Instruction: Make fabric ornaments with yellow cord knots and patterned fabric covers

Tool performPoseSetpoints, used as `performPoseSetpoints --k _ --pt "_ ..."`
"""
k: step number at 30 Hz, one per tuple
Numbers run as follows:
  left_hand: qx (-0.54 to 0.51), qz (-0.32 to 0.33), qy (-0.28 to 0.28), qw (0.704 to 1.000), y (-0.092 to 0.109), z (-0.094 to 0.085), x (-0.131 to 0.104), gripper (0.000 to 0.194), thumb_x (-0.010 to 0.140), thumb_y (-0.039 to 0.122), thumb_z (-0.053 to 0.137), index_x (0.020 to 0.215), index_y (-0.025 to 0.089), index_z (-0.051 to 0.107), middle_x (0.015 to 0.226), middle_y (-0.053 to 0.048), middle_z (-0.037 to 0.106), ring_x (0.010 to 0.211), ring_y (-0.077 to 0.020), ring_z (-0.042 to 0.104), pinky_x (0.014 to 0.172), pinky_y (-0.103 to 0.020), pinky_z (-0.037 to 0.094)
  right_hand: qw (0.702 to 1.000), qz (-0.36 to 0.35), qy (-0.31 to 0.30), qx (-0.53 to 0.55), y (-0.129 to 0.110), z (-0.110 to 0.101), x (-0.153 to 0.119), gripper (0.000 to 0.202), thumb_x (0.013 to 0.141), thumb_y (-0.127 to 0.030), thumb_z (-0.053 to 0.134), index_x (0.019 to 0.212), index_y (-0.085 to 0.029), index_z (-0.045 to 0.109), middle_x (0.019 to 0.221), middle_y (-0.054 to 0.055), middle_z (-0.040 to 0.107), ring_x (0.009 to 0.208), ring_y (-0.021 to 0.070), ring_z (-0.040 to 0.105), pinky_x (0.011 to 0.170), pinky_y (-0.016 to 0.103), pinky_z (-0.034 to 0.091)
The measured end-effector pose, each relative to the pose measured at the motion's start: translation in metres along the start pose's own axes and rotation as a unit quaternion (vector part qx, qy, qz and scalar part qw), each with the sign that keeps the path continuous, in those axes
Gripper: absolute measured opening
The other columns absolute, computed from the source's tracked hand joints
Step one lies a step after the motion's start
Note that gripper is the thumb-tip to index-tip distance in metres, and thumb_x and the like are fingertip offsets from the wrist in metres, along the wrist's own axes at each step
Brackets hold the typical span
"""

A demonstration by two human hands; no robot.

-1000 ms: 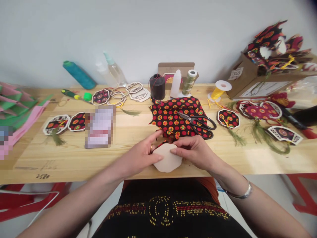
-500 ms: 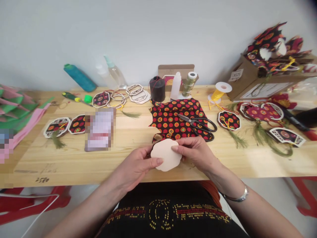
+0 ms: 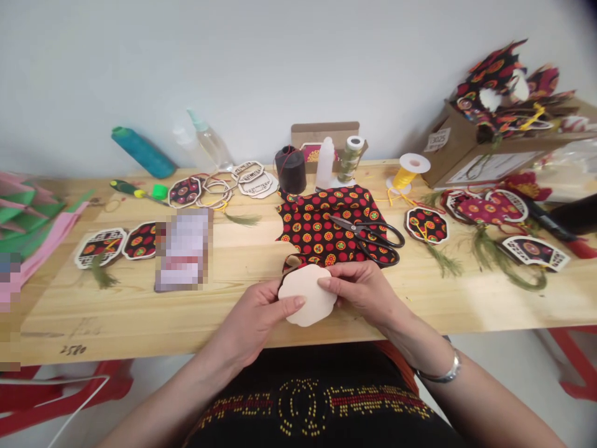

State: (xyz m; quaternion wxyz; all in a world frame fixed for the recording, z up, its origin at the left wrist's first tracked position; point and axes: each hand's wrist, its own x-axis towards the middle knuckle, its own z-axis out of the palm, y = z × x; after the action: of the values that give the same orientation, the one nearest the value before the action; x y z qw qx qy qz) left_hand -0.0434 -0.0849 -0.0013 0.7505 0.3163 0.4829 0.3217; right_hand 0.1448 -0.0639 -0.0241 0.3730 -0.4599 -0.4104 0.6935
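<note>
Between my two hands is a pale scalloped card piece, held above the table's front edge. My left hand pinches its left side, thumb on the face and fingers behind. On the upper right edge, my right hand grips it with thumb and fingers. Some dark patterned material shows at the card's left rim; how it joins the card is hidden. Just beyond lies a black cloth with red and yellow flowers. Black-handled scissors rest on the cloth with their blades a little apart.
Finished tasselled ornaments lie at left and right. A blurred phone-like object is left of centre. Behind stand a black thread cone, a white bottle and a yellow spool. A cardboard box holds fabric scraps.
The whole view has shifted slightly, so things on the table appear a little further left. Both hands keep the same hold on the card piece.
</note>
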Motion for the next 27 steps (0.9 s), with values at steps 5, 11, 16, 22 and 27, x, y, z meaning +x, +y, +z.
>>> performPoseSetpoints --k 5,11,16,22,27 --pt "-0.045 -0.004 -0.007 0.999 0.0009 0.0050 0.0003 0.032 0.072 0.018 0.072 0.103 0.016 0.072 0.092 -0.009 0.075 0.089 -0.0234 0.066 0.084 -0.037 0.049 1.000 -0.003 0.005 0.000 0.0006 0.0006 0.0003 0.023 0.067 -0.038 0.076 0.074 -0.017 0.075 0.058 -0.001 0.061 0.050 0.0061 0.046 0.046 0.020 0.040" --pt "-0.053 0.004 -0.014 0.998 0.0026 0.0062 0.0006 0.030 0.075 0.016 0.069 0.105 0.017 0.072 0.099 -0.008 0.074 0.096 -0.0231 0.064 0.087 -0.037 0.048 1.000 0.004 0.009 0.000 -0.0046 0.0037 -0.0006 0.020 0.067 -0.036 0.076 0.073 -0.017 0.075 0.058 -0.002 0.060 0.049 0.0056 0.046 0.046 0.020 0.042" --pt "-0.009 0.010 -0.004 1.000 0.0026 0.0029 0.0007 0.028 0.076 0.019 0.069 0.104 0.018 0.072 0.099 -0.007 0.074 0.096 -0.0219 0.064 0.088 -0.035 0.047 1.000 -0.003 0.009 -0.003 -0.0064 0.0040 -0.0015 0.020 0.068 -0.036 0.075 0.072 -0.016 0.074 0.058 -0.002 0.059 0.049 0.0062 0.046 0.045 0.020 0.042" --pt "0.013 0.013 0.011 1.000 0.0005 0.0008 0.0006 0.028 0.074 0.020 0.072 0.102 0.020 0.073 0.096 -0.006 0.075 0.090 -0.0215 0.066 0.086 -0.035 0.047 0.999 -0.022 0.004 -0.024 -0.0057 0.0024 -0.0030 0.020 0.070 -0.036 0.074 0.073 -0.017 0.074 0.057 -0.002 0.059 0.049 0.0057 0.045 0.046 0.020 0.040" --pt "-0.017 0.019 0.000 1.000 0.0012 0.0052 0.0003 0.029 0.072 0.019 0.073 0.101 0.016 0.073 0.094 -0.009 0.075 0.092 -0.0245 0.066 0.087 -0.040 0.048 1.000 -0.019 0.010 -0.020 -0.0038 0.0033 -0.0036 0.020 0.069 -0.037 0.074 0.074 -0.018 0.075 0.060 -0.001 0.061 0.051 0.0069 0.046 0.048 0.021 0.042"
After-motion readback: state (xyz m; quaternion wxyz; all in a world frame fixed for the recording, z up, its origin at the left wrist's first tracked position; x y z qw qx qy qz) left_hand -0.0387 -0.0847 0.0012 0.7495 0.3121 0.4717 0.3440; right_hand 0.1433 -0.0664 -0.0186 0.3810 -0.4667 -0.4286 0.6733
